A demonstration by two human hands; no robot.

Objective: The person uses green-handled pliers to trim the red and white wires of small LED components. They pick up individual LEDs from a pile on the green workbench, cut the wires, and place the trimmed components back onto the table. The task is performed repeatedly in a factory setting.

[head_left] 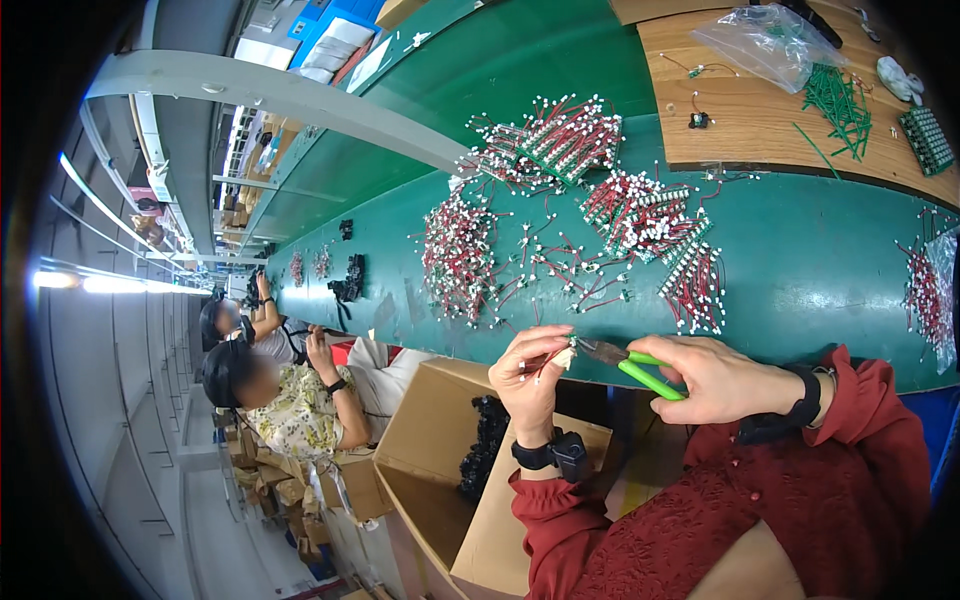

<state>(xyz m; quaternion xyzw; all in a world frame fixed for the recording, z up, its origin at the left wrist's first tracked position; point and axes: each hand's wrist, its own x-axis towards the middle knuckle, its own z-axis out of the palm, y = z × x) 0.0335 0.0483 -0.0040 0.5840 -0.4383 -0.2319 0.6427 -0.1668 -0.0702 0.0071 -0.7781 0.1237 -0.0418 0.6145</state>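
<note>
My left hand point(524, 390) is closed, pinching a small green circuit board point(573, 342) with red wires and white connectors that trail under the fingers. Something pale, like a finger cover, shows at a fingertip there. In my right hand point(715, 378) are nippers point(648, 376) with bright green handles. Their metal jaws reach the board's edge; whether they grip it is too small to tell. Just beyond, loose wired boards point(575, 265) lie scattered on the green table point(800, 270). Larger piles of wired boards point(458, 255) and joined board panels point(575, 140) sit behind them.
A cardboard box point(440, 400) with black parts stands below the table edge. At the far right are a wooden board point(720, 120), green strips point(838, 110), a plastic bag point(765, 45) and more wired boards point(925, 295). Two co-workers point(300, 400) sit along the table to the left.
</note>
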